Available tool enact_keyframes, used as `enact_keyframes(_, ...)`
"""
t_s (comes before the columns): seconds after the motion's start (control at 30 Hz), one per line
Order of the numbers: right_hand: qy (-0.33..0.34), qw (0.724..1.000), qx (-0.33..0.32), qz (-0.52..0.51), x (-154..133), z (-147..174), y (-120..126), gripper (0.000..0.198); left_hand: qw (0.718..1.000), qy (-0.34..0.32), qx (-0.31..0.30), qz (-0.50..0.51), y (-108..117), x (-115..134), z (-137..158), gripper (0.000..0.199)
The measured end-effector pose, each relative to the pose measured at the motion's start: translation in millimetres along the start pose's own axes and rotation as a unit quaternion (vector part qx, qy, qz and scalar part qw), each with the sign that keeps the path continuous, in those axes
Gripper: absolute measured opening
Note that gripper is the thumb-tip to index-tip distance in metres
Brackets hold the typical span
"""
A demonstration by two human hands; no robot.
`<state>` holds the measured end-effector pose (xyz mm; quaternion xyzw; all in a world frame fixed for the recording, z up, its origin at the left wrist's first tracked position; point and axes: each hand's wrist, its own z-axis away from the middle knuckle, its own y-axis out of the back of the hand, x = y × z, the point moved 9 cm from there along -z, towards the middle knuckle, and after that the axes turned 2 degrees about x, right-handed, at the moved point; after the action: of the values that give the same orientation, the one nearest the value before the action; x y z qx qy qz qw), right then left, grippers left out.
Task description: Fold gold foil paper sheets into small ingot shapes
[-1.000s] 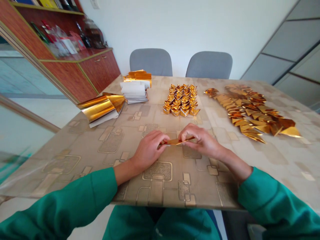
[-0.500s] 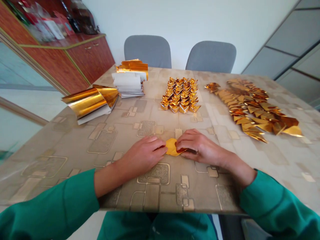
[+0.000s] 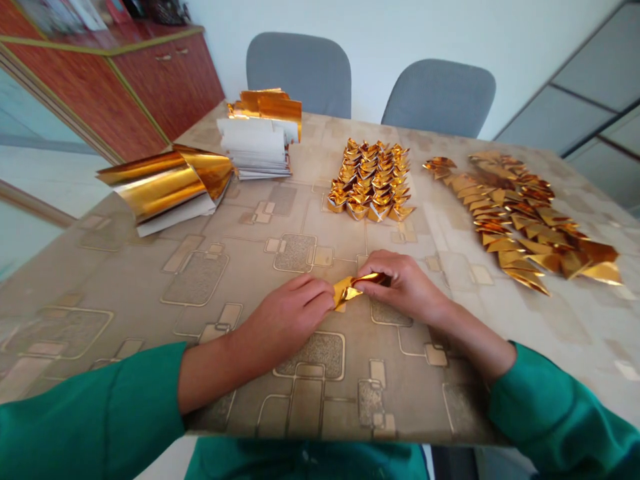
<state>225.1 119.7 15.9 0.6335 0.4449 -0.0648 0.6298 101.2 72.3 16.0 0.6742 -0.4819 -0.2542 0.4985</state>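
Observation:
Between my hands is a small piece of folded gold foil paper (image 3: 343,293), just over the table near its front edge. My left hand (image 3: 295,312) pinches its left end, fingertips closed on it. At the other end, my right hand (image 3: 400,283) grips the paper between thumb and fingers, and a shiny gold flap shows there. Beyond my hands, several finished gold paper ingots (image 3: 373,177) stand in tight rows. To the right lie overlapping rows of folded gold paper pieces (image 3: 520,220).
A stack of foil-faced paper sheets (image 3: 255,147) stands at the back left, beside a curled bundle of gold sheets (image 3: 165,183). A patterned cloth covers the table (image 3: 200,280). Two grey chairs (image 3: 300,73) stand behind it, and a red-brown cabinet (image 3: 165,87) is at the left.
My right hand has lifted and turned its end of the paper, so a shiny flap now shows where a flat yellow face was. The view has tilted downward.

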Motion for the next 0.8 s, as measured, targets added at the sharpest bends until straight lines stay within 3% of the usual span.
enact_keyframes(0.13, -0.006, 1.0, 0.015, 0.015, 1, -3, -2, 0.007, 1.0, 0.023, -0.008, -0.001, -1, -3, 0, 0.019)
enact_keyframes(0.33, -0.022, 0.999, 0.022, 0.032, 4, -6, -4, 0.008, 1.0, -0.014, 0.011, -0.02, 7, 4, -1, 0.023)
enact_keyframes(0.8, -0.052, 0.994, 0.038, 0.092, 9, -4, -7, 0.011, 0.998, -0.025, 0.012, -0.054, 8, 8, -2, 0.027)
